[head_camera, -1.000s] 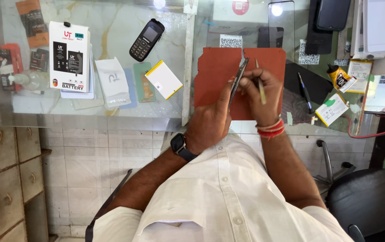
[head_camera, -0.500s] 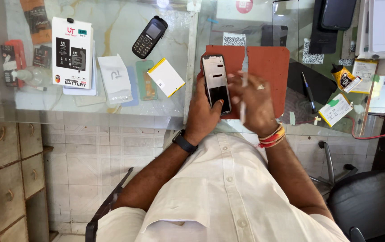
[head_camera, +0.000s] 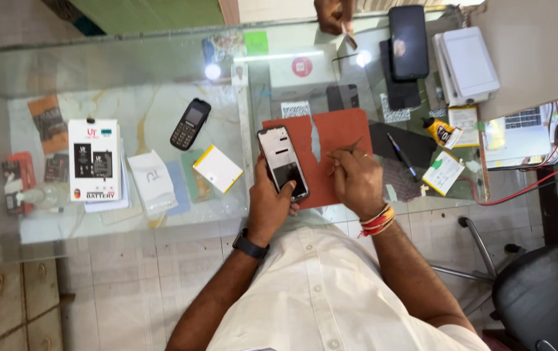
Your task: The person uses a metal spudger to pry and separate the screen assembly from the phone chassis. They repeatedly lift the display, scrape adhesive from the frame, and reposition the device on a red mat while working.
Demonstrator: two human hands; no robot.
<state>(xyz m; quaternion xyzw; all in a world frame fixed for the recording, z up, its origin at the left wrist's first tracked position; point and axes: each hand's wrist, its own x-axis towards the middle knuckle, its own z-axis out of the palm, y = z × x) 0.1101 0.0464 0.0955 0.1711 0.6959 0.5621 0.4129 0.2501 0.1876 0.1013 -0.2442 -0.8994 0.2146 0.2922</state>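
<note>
Phone sits gripped in our left hand, above the mat's near edge; our right hand pinches tweezers beside it. We judge steady support and light tool pressure best.

Your left hand is raised in front of your chest with its fingers curled closed around what it grips, the thumb lying along the near edge. A dark band circles that wrist, and the bare forearm runs down and inward toward your body. Your right hand sits just beside it, knuckles up, fingers pinched together at the tip. Red and yellow threads wrap that wrist, and the forearm angles back to your right side.
</note>
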